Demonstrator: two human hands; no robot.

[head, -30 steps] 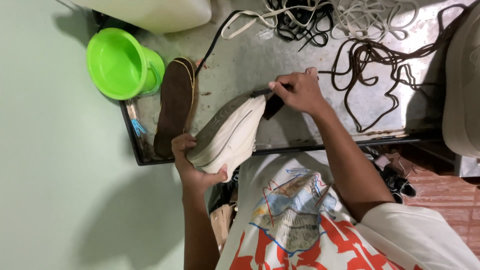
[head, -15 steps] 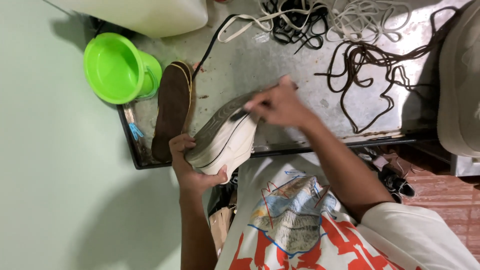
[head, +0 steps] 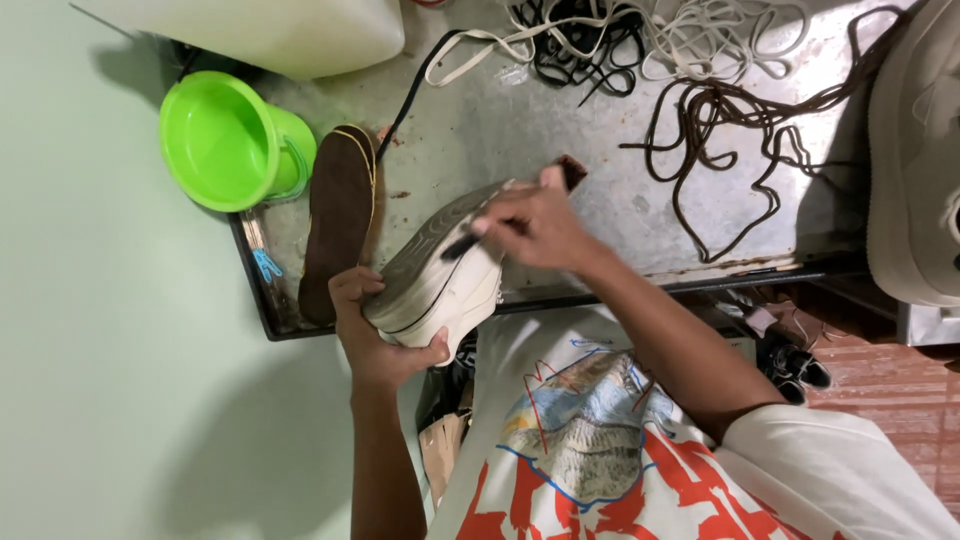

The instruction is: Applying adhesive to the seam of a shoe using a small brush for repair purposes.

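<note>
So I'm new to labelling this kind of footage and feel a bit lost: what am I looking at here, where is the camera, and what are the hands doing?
There is no machine here. The camera sits on a person's head and looks down at their own two bare hands and printed shirt. The left hand grips a white sneaker with a grey sole, turned sole up. The right hand presses a small dark-handled tool against that sole; what kind of tool is hard to tell. Below is a scratched metal tray table. On it lie a dark brown insole, a bright green plastic cup and tangled black, white and brown shoelaces.
</note>
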